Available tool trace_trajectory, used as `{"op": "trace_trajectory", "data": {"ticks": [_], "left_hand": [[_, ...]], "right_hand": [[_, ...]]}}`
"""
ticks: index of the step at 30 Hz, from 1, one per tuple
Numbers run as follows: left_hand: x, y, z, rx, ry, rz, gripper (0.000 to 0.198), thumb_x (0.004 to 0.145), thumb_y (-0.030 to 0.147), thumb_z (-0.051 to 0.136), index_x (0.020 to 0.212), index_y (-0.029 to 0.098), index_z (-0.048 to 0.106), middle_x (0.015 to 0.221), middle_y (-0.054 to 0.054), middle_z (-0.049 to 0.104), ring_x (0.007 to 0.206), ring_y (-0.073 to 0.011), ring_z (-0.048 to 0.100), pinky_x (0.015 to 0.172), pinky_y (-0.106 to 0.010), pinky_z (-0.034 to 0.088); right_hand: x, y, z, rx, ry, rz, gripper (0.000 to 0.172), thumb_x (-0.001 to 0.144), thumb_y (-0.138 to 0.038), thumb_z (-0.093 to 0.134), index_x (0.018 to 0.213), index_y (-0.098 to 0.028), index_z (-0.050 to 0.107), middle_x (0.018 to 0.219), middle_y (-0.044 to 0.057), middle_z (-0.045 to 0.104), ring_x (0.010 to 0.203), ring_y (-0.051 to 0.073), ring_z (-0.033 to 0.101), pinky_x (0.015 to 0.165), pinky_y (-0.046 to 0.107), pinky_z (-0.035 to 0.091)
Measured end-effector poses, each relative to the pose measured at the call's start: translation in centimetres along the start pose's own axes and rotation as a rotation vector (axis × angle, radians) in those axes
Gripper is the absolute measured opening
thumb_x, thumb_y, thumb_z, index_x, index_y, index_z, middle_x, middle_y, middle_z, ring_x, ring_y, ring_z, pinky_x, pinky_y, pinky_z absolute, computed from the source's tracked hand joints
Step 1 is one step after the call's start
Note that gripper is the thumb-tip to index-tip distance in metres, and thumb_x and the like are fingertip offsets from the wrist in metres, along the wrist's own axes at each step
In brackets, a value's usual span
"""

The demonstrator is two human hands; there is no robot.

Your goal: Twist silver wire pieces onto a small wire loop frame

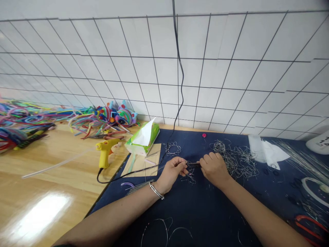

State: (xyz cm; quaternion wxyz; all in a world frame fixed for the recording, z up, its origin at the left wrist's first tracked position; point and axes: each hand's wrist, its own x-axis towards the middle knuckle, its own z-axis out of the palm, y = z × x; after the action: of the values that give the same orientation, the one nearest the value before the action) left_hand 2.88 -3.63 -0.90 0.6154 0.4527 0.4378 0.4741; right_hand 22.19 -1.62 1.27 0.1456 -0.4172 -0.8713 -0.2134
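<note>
My left hand (172, 173), with a silver bangle on its wrist, pinches a small bent-wire piece (190, 176) whose thin loops hang below the fingers. My right hand (214, 168) is closed around a slim dark metal tool (194, 164). The tool's tip reaches the wire beside my left fingertips; its handle is hidden in my fist, so its exact kind does not show. Just behind my left hand lies a flower-shaped wire ring (173, 149). To the right of my right hand spreads a tangled heap of wire shapes (239, 159).
A yellow glue gun (105, 152) and a tissue box (144, 139) stand to the left, the gun's black cord crossing the dark mat (205, 212). Colourful pipe cleaners (33, 115) lie far left. Straight wires (303, 161) and red-handled scissors (311, 224) lie right. Loose wire loops (167, 230) lie in front.
</note>
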Motion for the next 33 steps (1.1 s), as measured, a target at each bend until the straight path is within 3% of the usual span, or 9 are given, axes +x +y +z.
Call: {"op": "trace_trajectory", "data": {"ticks": [8,14,18,26,33], "left_hand": [[0.1,0.4,-0.1,0.092,-0.028,0.039,0.02,0.077,0.031,0.052,0.083,0.012,0.055,0.067,-0.002,0.057,0.057,-0.0091,0.055,0.055,-0.02,0.043],[0.4,0.3,-0.5,0.248,-0.047,0.087,0.019,0.079,0.029,0.05,0.086,0.013,0.057,0.062,-0.001,0.058,0.056,-0.009,0.053,0.056,-0.02,0.042],[0.4,0.4,-0.4,0.295,-0.066,0.097,0.021,0.079,0.03,0.05,0.088,0.013,0.058,0.062,-0.001,0.058,0.058,-0.0098,0.054,0.059,-0.021,0.043],[0.0,1.2,-0.2,0.309,-0.145,0.116,0.021,0.079,0.03,0.05,0.088,0.013,0.058,0.069,-0.001,0.057,0.057,-0.0087,0.053,0.058,-0.021,0.042],[0.2,1.5,-0.6,0.467,-0.222,0.192,0.018,0.08,0.025,0.049,0.086,0.012,0.059,0.069,-0.001,0.055,0.056,-0.0075,0.051,0.058,-0.021,0.042]], "right_hand": [[-0.4,0.4,0.9,0.158,-0.155,0.059,0.021,0.082,-0.028,0.044,0.069,-0.016,0.056,0.066,0.004,0.054,0.067,0.015,0.045,0.063,0.027,0.025],[0.2,0.9,0.8,0.541,-0.53,0.229,0.04,0.079,-0.05,0.042,0.062,-0.017,0.056,0.058,-0.001,0.055,0.053,0.009,0.046,0.05,0.021,0.024],[0.6,1.4,0.3,0.9,-0.726,0.293,0.042,0.074,-0.055,0.047,0.065,-0.016,0.06,0.051,-0.003,0.048,0.047,0.008,0.042,0.046,0.019,0.025],[0.7,2.5,-0.5,1.25,-0.868,0.332,0.042,0.068,-0.054,0.054,0.071,-0.014,0.066,0.051,-0.004,0.042,0.046,0.006,0.031,0.045,0.019,0.023],[0.8,2.9,-1.1,1.148,-0.917,0.31,0.042,0.066,-0.055,0.054,0.069,-0.014,0.065,0.049,-0.005,0.037,0.044,0.006,0.03,0.042,0.019,0.021]]}}
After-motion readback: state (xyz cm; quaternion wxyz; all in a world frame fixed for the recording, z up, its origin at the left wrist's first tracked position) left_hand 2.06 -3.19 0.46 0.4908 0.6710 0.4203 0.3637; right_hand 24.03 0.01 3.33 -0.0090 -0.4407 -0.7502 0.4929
